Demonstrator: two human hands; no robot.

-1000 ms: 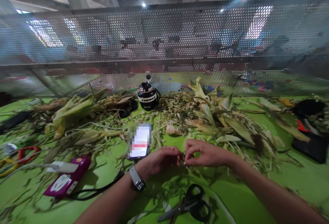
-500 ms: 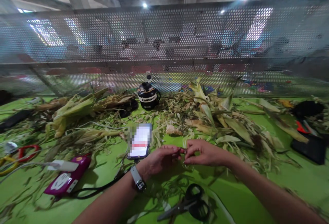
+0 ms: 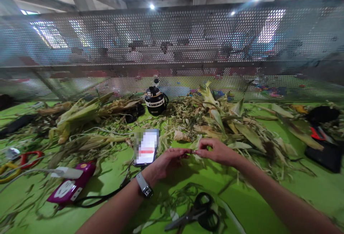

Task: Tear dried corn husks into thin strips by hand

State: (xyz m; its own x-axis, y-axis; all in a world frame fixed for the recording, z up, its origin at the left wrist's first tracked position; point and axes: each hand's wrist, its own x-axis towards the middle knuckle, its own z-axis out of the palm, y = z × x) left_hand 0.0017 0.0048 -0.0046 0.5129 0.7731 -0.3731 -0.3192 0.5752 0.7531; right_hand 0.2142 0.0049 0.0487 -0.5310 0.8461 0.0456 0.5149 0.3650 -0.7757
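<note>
My left hand (image 3: 170, 160), with a watch (image 3: 145, 186) on its wrist, pinches something tiny at its fingertips. Meeting it from the right, my right hand (image 3: 215, 151) has thumb and finger pressed together on the same small piece, which is too small to make out. Both hands hover over the green tabletop (image 3: 212, 182). Black-handled scissors (image 3: 197, 214) lie below them among thin husk strips (image 3: 181, 200). Just left of my left hand rests a phone (image 3: 147, 146) with a lit screen. Beyond my right hand spreads a heap of dry corn husks (image 3: 236, 130).
A black bottle (image 3: 155, 101) stands at the back before a perforated metal screen (image 3: 188, 55). More corn husks (image 3: 77, 115) pile up at left. A purple power bank (image 3: 72, 187) with cables, red-handled scissors (image 3: 30, 158) and, far right, a dark flat object (image 3: 326, 155) lie about.
My right hand has risen slightly and shifted right, its fingers less curled. The left fingers are straighter. Both still meet at the small piece.
</note>
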